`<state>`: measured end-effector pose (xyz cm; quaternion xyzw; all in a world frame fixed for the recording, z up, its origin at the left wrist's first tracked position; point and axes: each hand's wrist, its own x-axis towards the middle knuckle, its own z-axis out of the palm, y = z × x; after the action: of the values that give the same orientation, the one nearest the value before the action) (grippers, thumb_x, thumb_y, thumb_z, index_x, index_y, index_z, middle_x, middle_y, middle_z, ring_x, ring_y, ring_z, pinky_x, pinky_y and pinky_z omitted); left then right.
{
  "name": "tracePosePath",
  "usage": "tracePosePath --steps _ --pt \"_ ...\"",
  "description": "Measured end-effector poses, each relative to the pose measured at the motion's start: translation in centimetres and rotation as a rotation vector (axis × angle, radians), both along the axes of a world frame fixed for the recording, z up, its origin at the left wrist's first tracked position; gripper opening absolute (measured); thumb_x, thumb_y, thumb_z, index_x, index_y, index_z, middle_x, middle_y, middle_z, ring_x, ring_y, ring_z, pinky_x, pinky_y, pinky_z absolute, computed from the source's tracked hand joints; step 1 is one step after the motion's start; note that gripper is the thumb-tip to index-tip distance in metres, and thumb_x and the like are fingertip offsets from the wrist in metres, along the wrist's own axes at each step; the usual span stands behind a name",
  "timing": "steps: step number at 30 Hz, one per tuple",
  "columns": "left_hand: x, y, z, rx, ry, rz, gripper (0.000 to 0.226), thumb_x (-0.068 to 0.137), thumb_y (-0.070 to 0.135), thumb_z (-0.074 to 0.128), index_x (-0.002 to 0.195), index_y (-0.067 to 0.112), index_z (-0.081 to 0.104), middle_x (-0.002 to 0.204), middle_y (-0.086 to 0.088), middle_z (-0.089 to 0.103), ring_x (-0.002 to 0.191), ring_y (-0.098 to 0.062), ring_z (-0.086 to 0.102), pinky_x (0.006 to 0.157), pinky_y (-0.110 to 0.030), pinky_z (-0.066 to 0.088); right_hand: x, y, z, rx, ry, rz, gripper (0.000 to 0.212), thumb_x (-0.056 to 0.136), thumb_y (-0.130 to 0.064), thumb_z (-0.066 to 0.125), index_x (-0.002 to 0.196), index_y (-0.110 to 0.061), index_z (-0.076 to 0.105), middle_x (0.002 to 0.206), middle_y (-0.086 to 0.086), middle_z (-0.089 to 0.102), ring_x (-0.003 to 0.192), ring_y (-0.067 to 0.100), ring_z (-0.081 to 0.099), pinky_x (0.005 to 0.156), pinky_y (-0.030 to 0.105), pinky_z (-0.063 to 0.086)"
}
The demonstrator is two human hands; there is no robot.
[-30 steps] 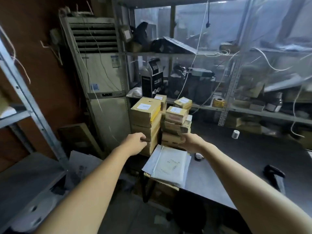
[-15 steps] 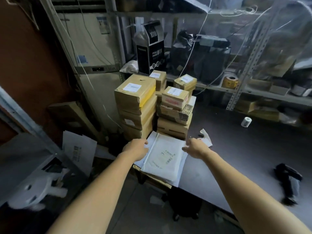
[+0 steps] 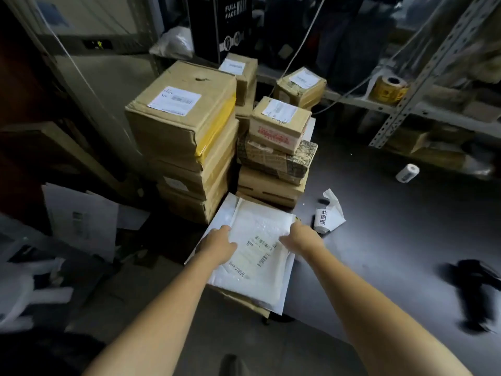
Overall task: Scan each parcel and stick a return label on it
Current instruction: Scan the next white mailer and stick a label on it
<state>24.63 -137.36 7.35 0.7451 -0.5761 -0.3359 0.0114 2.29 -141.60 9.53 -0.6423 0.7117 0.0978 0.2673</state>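
Currently both hands are on the topmost white bubble mailer [image 3: 257, 237], which lies on a small pile of similar mailers at the near left corner of the dark table [image 3: 379, 226], with the pile overhanging the edge. The left hand [image 3: 219, 244] holds the mailer's left edge and the right hand [image 3: 301, 237] its right edge. Each thumb lies on the top face and the fingers curl at the rim. How far the fingers reach underneath cannot be told. A barcode label faces up between the two hands.

Just behind the mailers stand two stacks of cardboard parcels. The left stack [image 3: 179, 131] is taller, and its top box has yellow tape down one side. The right stack [image 3: 276, 158] is made of smaller boxes, each with a white shipping label. More small boxes sit behind them.

A roll of return labels [image 3: 324, 219] printed with black characters lies on the table just right of the mailers, its loose white backing strip curling up beside it. Far to the right is a black handheld scanner [image 3: 471, 280], blurred. A small white roll [image 3: 407, 173] lies further back, and a yellow tape roll [image 3: 390, 89] sits on the metal shelf [image 3: 423, 104].
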Motion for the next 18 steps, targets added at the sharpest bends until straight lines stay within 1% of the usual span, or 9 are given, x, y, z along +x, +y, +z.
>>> tracePosePath --steps 3,6,7,9,11,12,13,15,18 --pt "-0.1 -0.4 -0.8 0.018 0.003 0.056 0.063 0.088 0.038 0.059 0.144 0.022 0.036 0.140 -0.011 0.045 0.119 -0.031 0.052 0.095 -0.037 0.048 0.3 -0.4 -1.0 0.029 -0.049 -0.059 0.040 0.086 -0.032 0.063 0.115 -0.005 0.053 0.116 0.013 0.063 0.098 0.031 0.063 0.073 0.030 0.048" --pt "-0.3 -0.4 -1.2 0.035 0.126 0.149 0.061 0.084 0.031 0.065 0.139 0.022 0.042 0.135 -0.007 0.053 0.116 -0.028 0.055 0.093 -0.037 0.049 0.4 -0.5 -1.9 0.076 -0.155 -0.144 0.039 0.082 -0.027 0.069 0.105 -0.006 0.047 0.101 0.014 0.068 0.074 0.027 0.068 0.062 0.029 0.051" --pt "-0.4 -0.3 -1.3 0.038 0.169 0.168 0.057 0.083 0.028 0.067 0.136 0.022 0.045 0.131 -0.005 0.057 0.112 -0.027 0.057 0.090 -0.035 0.049 0.3 -0.6 -2.2 0.088 -0.198 -0.178 0.038 0.080 -0.025 0.071 0.102 -0.005 0.049 0.097 0.014 0.070 0.073 0.027 0.069 0.063 0.031 0.056" --pt "-0.5 -0.1 -1.3 0.032 0.209 0.178 0.044 0.082 0.025 0.067 0.124 0.021 0.052 0.122 -0.003 0.062 0.104 -0.023 0.059 0.084 -0.033 0.049 -0.3 -0.8 -2.7 0.107 -0.313 -0.264 0.039 0.077 -0.020 0.076 0.105 -0.005 0.055 0.100 0.013 0.068 0.082 0.028 0.071 0.074 0.038 0.060" --pt "-0.6 0.0 -1.2 0.017 0.236 0.194 0.039 0.083 0.023 0.069 0.119 0.020 0.055 0.117 -0.003 0.064 0.100 -0.022 0.060 0.087 -0.036 0.052 -1.1 -1.0 -2.8 0.155 -0.438 -0.365 0.041 0.074 -0.015 0.081 0.106 -0.005 0.057 0.102 0.014 0.066 0.085 0.028 0.070 0.079 0.038 0.059" --pt "-0.8 0.1 -1.1 0.007 0.256 0.212 0.042 0.083 0.021 0.069 0.122 0.019 0.054 0.117 -0.003 0.063 0.101 -0.021 0.061 0.088 -0.037 0.052 -1.4 -1.0 -2.9 0.182 -0.489 -0.396 0.037 0.074 -0.012 0.081 0.101 -0.006 0.057 0.097 0.015 0.066 0.080 0.027 0.068 0.075 0.037 0.059" --pt "-1.0 0.2 -0.8 -0.008 0.270 0.227 0.046 0.084 0.019 0.070 0.126 0.019 0.052 0.118 -0.003 0.062 0.102 -0.021 0.060 0.087 -0.036 0.052 -1.8 -1.1 -2.9 0.201 -0.539 -0.412 0.031 0.074 -0.009 0.082 0.091 -0.007 0.055 0.088 0.014 0.064 0.071 0.026 0.064 0.065 0.034 0.057" --pt "-1.5 0.4 -0.2 -0.052 0.288 0.244 0.048 0.085 0.016 0.069 0.129 0.019 0.049 0.119 -0.002 0.061 0.101 -0.019 0.059 0.085 -0.034 0.051 -2.6 -0.9 -2.7 0.222 -0.622 -0.432 0.032 0.076 -0.003 0.080 0.073 -0.011 0.049 0.072 0.010 0.059 0.056 0.019 0.055 0.047 0.025 0.047" --pt "-2.5 0.7 0.9 -0.075 0.384 0.270 0.044 0.087 0.014 0.068 0.125 0.023 0.048 0.117 0.000 0.061 0.103 -0.020 0.061 0.088 -0.039 0.053 -4.1 -0.6 -1.8 0.184 -0.693 -0.426 0.036 0.078 -0.002 0.078 0.068 -0.014 0.045 0.068 0.009 0.057 0.055 0.017 0.051 0.049 0.024 0.044"
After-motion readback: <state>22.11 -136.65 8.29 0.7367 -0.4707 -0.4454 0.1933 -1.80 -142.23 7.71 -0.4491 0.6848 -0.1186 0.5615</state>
